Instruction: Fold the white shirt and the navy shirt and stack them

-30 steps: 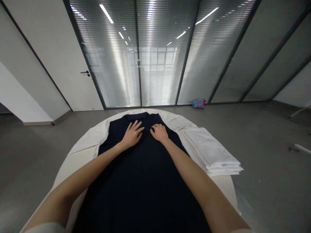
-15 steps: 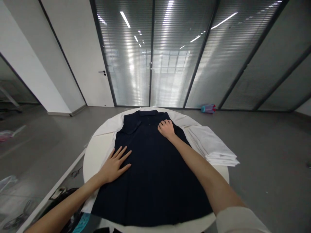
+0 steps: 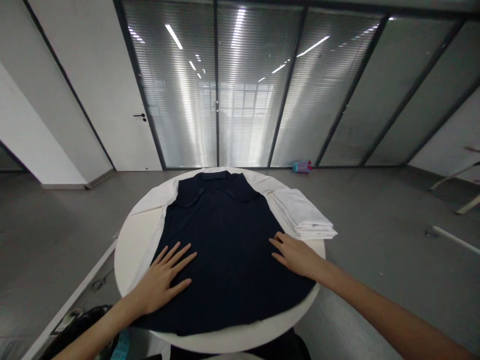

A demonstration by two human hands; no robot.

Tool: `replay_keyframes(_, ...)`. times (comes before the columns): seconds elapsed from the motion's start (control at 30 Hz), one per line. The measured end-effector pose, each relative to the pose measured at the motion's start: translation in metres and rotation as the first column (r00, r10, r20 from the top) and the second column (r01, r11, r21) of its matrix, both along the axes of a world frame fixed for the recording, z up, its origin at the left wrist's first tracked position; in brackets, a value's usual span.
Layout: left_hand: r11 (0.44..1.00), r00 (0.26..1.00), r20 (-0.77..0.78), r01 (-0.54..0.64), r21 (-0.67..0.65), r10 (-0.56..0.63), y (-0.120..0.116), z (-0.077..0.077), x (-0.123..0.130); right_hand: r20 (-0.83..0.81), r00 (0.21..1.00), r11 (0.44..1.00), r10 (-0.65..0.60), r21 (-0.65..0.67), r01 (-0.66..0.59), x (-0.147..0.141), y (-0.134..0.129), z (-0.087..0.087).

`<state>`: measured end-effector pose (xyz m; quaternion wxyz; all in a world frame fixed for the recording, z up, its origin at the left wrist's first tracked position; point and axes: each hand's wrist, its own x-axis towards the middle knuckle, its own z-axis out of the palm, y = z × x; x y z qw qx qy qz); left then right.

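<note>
The shirt (image 3: 225,245) lies on the table (image 3: 131,245), left of the cloth stack (image 3: 302,215).

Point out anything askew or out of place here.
A blue-and-red object, perhaps a bin, lies sideways on the floor near the glass wall, as if tipped. Also, the folded white cloth overhangs the table.

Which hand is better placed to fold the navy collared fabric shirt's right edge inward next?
Probably the right hand: it's at that edge, while the left hand lies over the left side of the shirt.
</note>
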<state>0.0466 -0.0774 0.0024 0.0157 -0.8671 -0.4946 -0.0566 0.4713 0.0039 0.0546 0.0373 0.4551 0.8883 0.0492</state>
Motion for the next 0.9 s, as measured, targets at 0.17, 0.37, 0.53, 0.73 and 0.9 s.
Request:
replay_keyframes(0.17, 0.998, 0.996, 0.086, 0.027, -0.059, -0.022, 0.020, 0.031, 0.011, -0.038, 0.999, 0.982, 0.034, -0.187, -0.040, -0.001, 0.019, 0.038)
replay_keyframes(0.37, 0.876, 0.863, 0.231, 0.476, -0.074, -0.449, 0.065, 0.074, 0.144, -0.165, 0.982, 0.995, -0.096, -0.054, 0.088, -0.010, 0.094, 0.111)
replay_keyframes(0.53, 0.606, 0.598, 0.119, 0.795, 0.038, -0.792, 0.098, 0.057, 0.266, -0.165, 0.961, 0.974, -0.220, 0.026, 0.227, 0.000, 0.137, 0.136)
replay_keyframes(0.73, 0.460, 0.475, -0.113, 0.878, 0.133, -0.873, 0.110, 0.034, 0.318, -0.124, 0.938, 0.945, -0.325, 0.005, 0.328, 0.015, 0.162, 0.130)
replay_keyframes(0.9, 0.436, 0.488, -0.163, 0.857, 0.276, -0.857, 0.107, 0.035, 0.313, -0.054, 0.941, 0.943, -0.333, -0.018, 0.332, 0.005, 0.190, 0.112)
